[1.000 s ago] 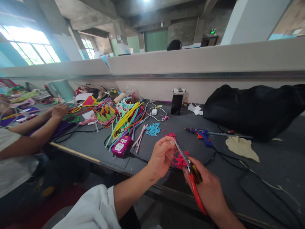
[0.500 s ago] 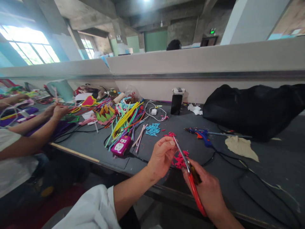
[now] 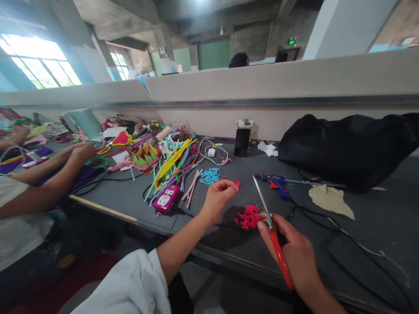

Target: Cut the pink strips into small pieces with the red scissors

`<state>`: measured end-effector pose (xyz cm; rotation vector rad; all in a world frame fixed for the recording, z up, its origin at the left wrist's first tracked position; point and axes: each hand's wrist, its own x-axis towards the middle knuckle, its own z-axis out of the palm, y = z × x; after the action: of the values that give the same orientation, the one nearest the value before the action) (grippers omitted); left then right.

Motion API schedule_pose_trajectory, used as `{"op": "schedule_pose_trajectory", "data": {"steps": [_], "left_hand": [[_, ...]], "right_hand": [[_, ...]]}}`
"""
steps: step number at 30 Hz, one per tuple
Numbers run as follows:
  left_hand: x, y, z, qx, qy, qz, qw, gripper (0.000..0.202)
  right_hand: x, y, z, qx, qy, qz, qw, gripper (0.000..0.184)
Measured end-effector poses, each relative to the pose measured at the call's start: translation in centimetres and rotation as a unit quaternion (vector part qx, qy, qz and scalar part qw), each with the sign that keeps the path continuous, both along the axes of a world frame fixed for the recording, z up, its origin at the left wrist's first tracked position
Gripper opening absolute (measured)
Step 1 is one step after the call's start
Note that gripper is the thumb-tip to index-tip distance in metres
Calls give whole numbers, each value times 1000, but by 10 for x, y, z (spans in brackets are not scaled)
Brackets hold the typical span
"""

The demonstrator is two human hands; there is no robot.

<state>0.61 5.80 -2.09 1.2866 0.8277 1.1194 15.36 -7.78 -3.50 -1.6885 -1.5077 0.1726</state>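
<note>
My right hand (image 3: 296, 253) is closed round the red handles of a pair of scissors (image 3: 266, 216), whose blades point up and away over the dark table (image 3: 131, 198). A small heap of pink cut pieces (image 3: 248, 216) lies just left of the scissors. Above and left of the heap, my left hand (image 3: 218, 195) hovers with its fingertips pinched together. A few loose pink bits (image 3: 236, 183) lie right beside those fingertips; what the pinch holds is too small to tell.
A blue glue gun (image 3: 277, 182), black cables and a beige scrap (image 3: 330, 200) lie to the right, with a black bag (image 3: 347, 146) behind. To the left are blue cut pieces (image 3: 209, 176), a pink power strip (image 3: 165, 199), coloured pipe cleaners (image 3: 173, 162) and another person's arms (image 3: 62, 168).
My left hand has left the scissor blades and moved up and left. My right hand has shifted right with the scissors, uncovering the pink heap.
</note>
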Motion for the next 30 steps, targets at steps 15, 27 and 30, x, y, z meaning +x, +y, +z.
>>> {"op": "schedule_pose_trajectory", "data": {"steps": [15, 27, 30], "left_hand": [[-14, 47, -30, 252, 436, 53, 862, 17], [7, 12, -33, 405, 397, -120, 815, 16], [8, 8, -34, 413, 417, -130, 799, 17]], "right_hand": [[12, -4, 2, 7, 18, -20, 1000, 30], [15, -3, 1, 7, 15, -32, 999, 29], [15, -3, 0, 5, 20, -32, 999, 29]]}}
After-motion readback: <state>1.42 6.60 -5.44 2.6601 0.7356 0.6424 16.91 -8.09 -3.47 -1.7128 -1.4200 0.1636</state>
